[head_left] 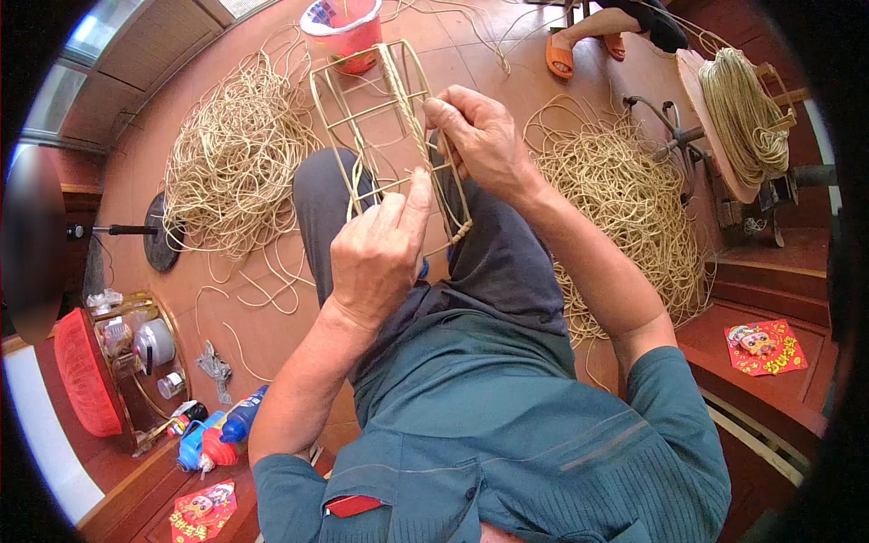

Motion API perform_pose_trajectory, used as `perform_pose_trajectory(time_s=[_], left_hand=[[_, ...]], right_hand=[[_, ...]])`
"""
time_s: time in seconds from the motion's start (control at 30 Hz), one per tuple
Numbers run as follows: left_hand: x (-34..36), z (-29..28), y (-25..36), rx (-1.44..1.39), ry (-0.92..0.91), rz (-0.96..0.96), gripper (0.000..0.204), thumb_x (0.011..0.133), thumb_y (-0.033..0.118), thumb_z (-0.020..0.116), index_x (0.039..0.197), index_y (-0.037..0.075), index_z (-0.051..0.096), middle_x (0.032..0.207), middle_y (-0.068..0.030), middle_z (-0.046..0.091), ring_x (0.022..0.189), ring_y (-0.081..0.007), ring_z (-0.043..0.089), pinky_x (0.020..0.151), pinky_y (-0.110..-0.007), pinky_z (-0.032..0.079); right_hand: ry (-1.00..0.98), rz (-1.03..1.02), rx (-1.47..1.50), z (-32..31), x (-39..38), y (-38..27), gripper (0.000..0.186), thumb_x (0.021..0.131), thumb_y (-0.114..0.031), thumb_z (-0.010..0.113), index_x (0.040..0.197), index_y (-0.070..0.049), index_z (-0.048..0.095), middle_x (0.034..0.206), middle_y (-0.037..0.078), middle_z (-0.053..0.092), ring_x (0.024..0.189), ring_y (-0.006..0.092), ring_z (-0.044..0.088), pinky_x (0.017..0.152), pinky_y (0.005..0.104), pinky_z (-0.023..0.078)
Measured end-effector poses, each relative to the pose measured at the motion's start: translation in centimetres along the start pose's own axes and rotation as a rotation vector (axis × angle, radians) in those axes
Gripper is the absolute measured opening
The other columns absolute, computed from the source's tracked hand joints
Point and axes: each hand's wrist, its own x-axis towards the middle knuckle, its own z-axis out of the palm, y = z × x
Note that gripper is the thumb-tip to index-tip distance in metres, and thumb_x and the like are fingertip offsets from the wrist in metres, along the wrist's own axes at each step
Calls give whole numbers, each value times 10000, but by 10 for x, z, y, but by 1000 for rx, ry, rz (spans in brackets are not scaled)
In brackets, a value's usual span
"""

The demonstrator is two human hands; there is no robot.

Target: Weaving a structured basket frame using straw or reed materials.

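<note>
Above my lap stands a long, open frame [340, 120] of thin, straw-coloured bars, with its far end rising toward the red bucket. Beige cord [396, 80] is wound thickly along one of its long bars. My left hand [385, 249] is closed on the near part of the frame, index finger laid along the wrapped bar. At the right side of that bar my right hand [480, 140] pinches the cord between thumb and fingers. The fingertips of both hands are partly hidden by the frame and the hands themselves.
Loose cord lies in a large heap [237, 154] on the left floor and another heap [625, 213] on the right. A red bucket [351, 36] stands ahead. At right, a board holds coiled cord [742, 113]. Another person's foot in an orange sandal [559, 58] shows at the far right.
</note>
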Motion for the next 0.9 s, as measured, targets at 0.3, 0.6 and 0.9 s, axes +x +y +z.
perform_pose_trajectory(time_s=[0.3, 0.6, 0.9], left_hand=[[-20, 8, 11, -171, 89, -89, 365, 890, 12, 756, 1251, 44, 708, 779, -82, 621, 658, -242, 660, 607, -380, 538], [-18, 9, 12, -167, 61, -98, 335, 896, 12, 751, 1227, 38, 705, 802, -92, 636, 670, -269, 666, 609, -388, 540], [-19, 9, 12, -138, 17, -100, 345, 898, 27, 742, 1239, 42, 690, 815, -86, 625, 701, -260, 668, 620, -385, 537]], right_hand=[[32, -27, -29, 5, -34, 13, 327, 1064, -331, 692, 1029, -7, 719, 819, 62, 661, 788, 112, 614, 727, 314, 514], [11, -24, -55, 12, -62, 2, 331, 944, -258, 843, 1105, -9, 696, 1125, 122, 632, 961, 231, 761, 814, 352, 618], [-23, -27, -64, 12, -59, 7, 339, 938, -219, 845, 1156, -1, 704, 1122, 120, 632, 913, 204, 747, 792, 316, 618]])
